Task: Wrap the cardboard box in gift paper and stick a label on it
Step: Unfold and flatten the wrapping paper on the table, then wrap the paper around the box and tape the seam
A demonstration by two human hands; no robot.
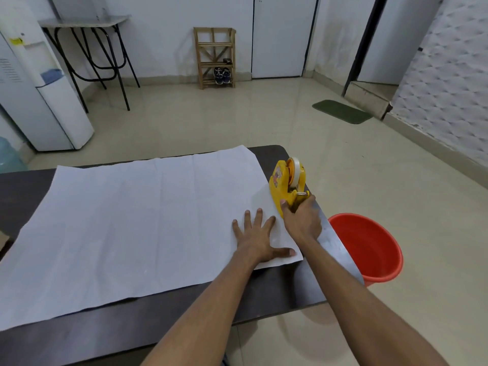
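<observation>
My left hand [257, 243] lies flat, fingers splayed, on the paper [126, 228] covering most of the tabletop [277, 291]. My right hand [303, 220] grips the dispenser [286, 183] at the right edge.

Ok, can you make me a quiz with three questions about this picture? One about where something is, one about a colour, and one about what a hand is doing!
1. Where is the bucket?
A. On the table
B. On the floor by the table's right end
C. Hanging on the wall

2. What colour is the tape dispenser?
A. Yellow
B. Green
C. Blue

3. What is the left hand doing?
A. Holding scissors
B. Lying flat on the paper
C. Waving in the air

Answers:
1 B: the bucket stands on the floor tiles next to the table.
2 A: its body is bright yellow.
3 B: its fingers are spread out on the paper, while the right hand grips the tape dispenser.
</observation>
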